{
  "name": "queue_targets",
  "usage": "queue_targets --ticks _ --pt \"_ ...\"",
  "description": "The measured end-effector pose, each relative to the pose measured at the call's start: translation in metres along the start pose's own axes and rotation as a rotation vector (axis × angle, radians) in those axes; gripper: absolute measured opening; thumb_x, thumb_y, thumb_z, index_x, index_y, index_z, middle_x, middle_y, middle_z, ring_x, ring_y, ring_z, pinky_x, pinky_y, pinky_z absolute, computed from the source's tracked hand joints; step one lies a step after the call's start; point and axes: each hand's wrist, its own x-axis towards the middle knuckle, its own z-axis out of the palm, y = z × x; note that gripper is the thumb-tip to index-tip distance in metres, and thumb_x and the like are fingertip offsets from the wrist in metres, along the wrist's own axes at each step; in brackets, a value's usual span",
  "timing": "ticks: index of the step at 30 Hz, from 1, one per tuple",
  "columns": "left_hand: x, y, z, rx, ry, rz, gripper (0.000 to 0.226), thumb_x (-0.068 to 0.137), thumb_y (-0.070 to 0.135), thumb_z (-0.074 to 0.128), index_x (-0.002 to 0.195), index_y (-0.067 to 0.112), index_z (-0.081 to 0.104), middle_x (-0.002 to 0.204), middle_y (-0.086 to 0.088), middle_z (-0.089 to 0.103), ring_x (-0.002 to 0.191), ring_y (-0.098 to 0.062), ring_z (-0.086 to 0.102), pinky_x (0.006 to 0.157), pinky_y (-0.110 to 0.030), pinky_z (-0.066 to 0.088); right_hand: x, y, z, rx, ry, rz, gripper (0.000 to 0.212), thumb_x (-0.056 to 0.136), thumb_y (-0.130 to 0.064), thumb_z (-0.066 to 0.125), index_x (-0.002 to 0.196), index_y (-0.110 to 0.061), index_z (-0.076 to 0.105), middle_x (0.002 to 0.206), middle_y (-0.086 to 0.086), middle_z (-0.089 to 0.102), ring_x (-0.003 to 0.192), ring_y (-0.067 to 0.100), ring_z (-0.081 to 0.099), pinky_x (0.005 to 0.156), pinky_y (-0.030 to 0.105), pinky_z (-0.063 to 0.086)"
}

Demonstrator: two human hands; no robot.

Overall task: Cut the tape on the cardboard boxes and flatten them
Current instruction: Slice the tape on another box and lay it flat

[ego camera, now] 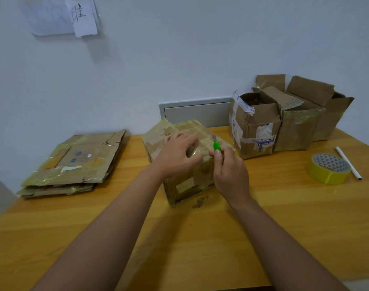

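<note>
I can barely make out the blade over the taped box (187, 181) mid-table. My right hand (229, 175) pinches the green knife (216, 147); my left hand (177, 153) rests on the box top, fingers curled.

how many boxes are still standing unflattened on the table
4: one taped box under both hands at the centre, and three opened boxes at the back right, near, middle and far. More may be hidden behind them.
</note>
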Motion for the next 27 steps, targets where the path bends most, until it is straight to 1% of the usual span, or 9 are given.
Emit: queue_targets --ticks 5,7,9,11,13,16,19,23,27 --pt "-0.002 -0.002 -0.024 0.107 0.356 0.012 0.021 0.082 0.038 0.048 0.084 0.017 0.046 0.084 0.003 0.049 0.081 -0.017 0.043 0.078 -0.034 0.035 -0.008 -0.001 -0.005 -0.097 0.054 -0.037 0.034 0.102 -0.033 0.029 0.102 -0.013 0.056 0.088 -0.001 0.072 0.068 0.021 0.061 0.075 0.035 0.042" --pt "-0.008 -0.004 -0.035 0.140 0.400 -0.004 0.014 0.085 0.027 0.050 0.090 0.015 0.050 0.091 -0.001 0.056 0.086 -0.021 0.050 0.080 -0.033 0.039 -0.006 -0.003 -0.002 -0.086 0.051 -0.001 0.038 0.102 -0.036 0.027 0.102 -0.012 0.056 0.086 0.002 0.072 0.064 0.023 0.060 0.072 0.037 0.044" --pt "-0.015 -0.002 -0.038 0.169 0.343 -0.005 0.016 0.090 0.015 0.056 0.106 0.013 0.056 0.110 -0.003 0.060 0.108 -0.023 0.055 0.087 -0.036 0.047 -0.004 -0.007 0.000 -0.050 0.066 0.034 0.044 0.101 -0.039 0.025 0.101 -0.011 0.058 0.083 0.003 0.072 0.061 0.024 0.057 0.064 0.035 0.043" --pt "-0.017 0.002 -0.038 0.211 0.250 -0.040 0.024 0.095 0.013 0.055 0.119 0.016 0.056 0.130 -0.001 0.056 0.132 -0.021 0.045 0.097 -0.036 0.046 -0.004 -0.010 0.000 -0.003 0.066 0.077 0.044 0.100 -0.040 0.025 0.100 -0.012 0.059 0.085 0.002 0.072 0.062 0.024 0.056 0.059 0.033 0.040" --pt "-0.014 0.003 -0.034 0.383 0.230 -0.029 0.030 0.095 0.013 0.057 0.125 0.020 0.056 0.136 -0.002 0.054 0.137 -0.022 0.040 0.102 -0.035 0.042 -0.004 -0.013 -0.001 0.040 0.051 0.106 0.035 0.101 -0.036 0.030 0.100 -0.015 0.058 0.091 0.000 0.073 0.065 0.024 0.059 0.056 0.034 0.042" --pt "-0.008 0.007 -0.022 0.637 0.131 0.082 0.039 0.090 0.018 0.064 0.127 0.022 0.055 0.135 -0.005 0.053 0.130 -0.026 0.046 0.105 -0.039 0.039 -0.003 -0.017 -0.009 0.094 0.043 0.098 0.028 0.102 -0.030 0.036 0.102 -0.014 0.059 0.093 -0.005 0.074 0.069 0.019 0.062 0.054 0.033 0.044" --pt "-0.009 0.009 -0.013 0.498 -0.039 0.056 0.035 0.093 0.023 0.062 0.127 0.026 0.054 0.137 0.002 0.048 0.119 -0.021 0.050 0.091 -0.034 0.048 -0.004 -0.016 -0.016 0.138 0.018 0.067 0.025 0.103 -0.027 0.038 0.106 -0.013 0.058 0.091 -0.005 0.073 0.070 0.013 0.063 0.055 0.031 0.046" --pt "-0.008 0.003 -0.023 0.137 -0.135 -0.038 0.038 0.090 0.027 0.064 0.127 0.030 0.058 0.141 0.009 0.048 0.130 -0.014 0.044 0.106 -0.034 0.041 -0.007 -0.009 -0.013 0.017 -0.004 -0.007 0.035 0.102 -0.037 0.029 0.104 -0.015 0.057 0.089 0.001 0.067 0.073 0.021 0.059 0.057 0.036 0.045" --pt "-0.014 0.010 -0.027 0.148 -0.213 -0.026 0.052 0.092 0.029 0.059 0.142 0.033 0.046 0.153 0.008 0.033 0.139 -0.012 0.030 0.110 -0.031 0.032 -0.009 -0.002 -0.007 -0.178 0.090 0.017 0.041 0.102 -0.035 0.028 0.105 -0.012 0.062 0.097 0.003 0.065 0.092 0.021 0.058 0.081 0.038 0.035"
